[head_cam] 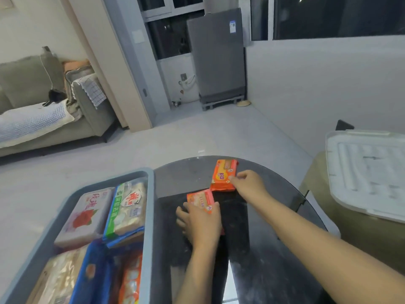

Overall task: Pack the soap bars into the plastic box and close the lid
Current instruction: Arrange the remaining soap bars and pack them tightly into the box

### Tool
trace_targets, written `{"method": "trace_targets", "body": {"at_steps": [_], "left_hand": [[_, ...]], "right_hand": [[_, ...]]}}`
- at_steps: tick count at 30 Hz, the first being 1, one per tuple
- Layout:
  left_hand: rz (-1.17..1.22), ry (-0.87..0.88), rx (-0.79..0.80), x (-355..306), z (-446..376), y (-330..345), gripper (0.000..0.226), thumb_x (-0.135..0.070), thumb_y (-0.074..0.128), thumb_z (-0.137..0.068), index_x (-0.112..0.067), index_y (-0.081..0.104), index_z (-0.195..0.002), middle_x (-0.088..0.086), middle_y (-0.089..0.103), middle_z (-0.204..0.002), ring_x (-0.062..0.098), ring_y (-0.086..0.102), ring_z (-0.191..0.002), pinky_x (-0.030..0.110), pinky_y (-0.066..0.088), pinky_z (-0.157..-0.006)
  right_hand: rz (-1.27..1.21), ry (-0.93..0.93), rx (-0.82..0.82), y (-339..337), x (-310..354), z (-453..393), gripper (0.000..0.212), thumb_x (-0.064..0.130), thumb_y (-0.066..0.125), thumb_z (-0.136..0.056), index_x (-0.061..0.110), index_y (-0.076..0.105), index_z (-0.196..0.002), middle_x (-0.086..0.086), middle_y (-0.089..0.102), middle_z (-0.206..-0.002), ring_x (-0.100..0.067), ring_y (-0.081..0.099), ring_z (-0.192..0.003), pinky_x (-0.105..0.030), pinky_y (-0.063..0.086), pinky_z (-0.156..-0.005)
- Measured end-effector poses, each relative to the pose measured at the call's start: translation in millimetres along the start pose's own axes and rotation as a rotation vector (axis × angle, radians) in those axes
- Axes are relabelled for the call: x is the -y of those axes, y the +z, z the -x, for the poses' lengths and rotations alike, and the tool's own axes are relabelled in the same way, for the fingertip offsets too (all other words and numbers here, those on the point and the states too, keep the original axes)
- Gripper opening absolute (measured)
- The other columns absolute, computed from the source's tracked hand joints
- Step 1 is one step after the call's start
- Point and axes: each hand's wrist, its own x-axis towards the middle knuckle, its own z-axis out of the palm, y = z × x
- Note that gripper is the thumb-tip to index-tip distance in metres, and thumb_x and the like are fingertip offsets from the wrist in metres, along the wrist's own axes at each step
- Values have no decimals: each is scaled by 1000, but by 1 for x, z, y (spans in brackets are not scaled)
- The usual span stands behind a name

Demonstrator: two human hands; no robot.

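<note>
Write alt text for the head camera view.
A person's left hand and right hand each grip an orange soap pack on a dark glass table. The open plastic box at left holds more soap; its white lid lies at right.

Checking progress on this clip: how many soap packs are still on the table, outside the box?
2. A far orange pack under the right hand, and a near orange pack under the left hand. Others could lie hidden beneath the arms.

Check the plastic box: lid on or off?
Off. The plastic box is open-topped with soap packs visible inside; the white lid lies apart, to the right.
</note>
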Motion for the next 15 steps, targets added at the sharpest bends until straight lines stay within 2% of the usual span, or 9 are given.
{"method": "trace_targets", "body": {"at_steps": [2, 5, 8, 11, 15], "left_hand": [[-100, -11, -33, 6, -10, 4, 90, -53, 65, -77, 4, 33, -139, 20, 21, -152, 37, 22, -138, 45, 30, -108], [-158, 3, -23, 11, -22, 5, 86, -59, 67, -70, 1, 47, -129, 18, 25, -152, 36, 25, -137, 44, 31, -107], [-192, 20, -27, 12, -26, 7, 82, -59, 68, -68, -2, 49, -124, 15, 33, -148, 35, 30, -133, 44, 34, -104], [-164, 58, -87, 11, -25, 9, 69, -53, 70, -67, -4, 54, -112, 14, 50, -128, 36, 42, -120, 42, 42, -93], [-45, 82, -136, 8, -24, 7, 56, -42, 72, -65, -6, 45, -99, 14, 61, -107, 37, 55, -104, 35, 42, -74]], "right_hand": [[77, 16, -32, 13, -3, -18, 40, 41, 62, -79, 9, 59, -103, -12, 63, -113, -31, 58, -104, -42, 48, -90], [263, 91, -98, 33, -8, -38, 68, 60, 62, -71, 9, 55, -115, -17, 51, -125, -35, 48, -117, -40, 39, -97], [334, 122, -133, 46, -5, -50, 85, 71, 62, -61, 9, 54, -119, -16, 42, -131, -33, 37, -125, -39, 28, -103], [362, 143, -113, 52, 2, -60, 96, 70, 69, -54, 10, 46, -125, -15, 38, -134, -32, 32, -128, -39, 26, -104], [376, 112, 45, 50, 10, -69, 89, 57, 76, -57, 13, 42, -127, -15, 42, -135, -32, 36, -127, -38, 32, -102]]}}
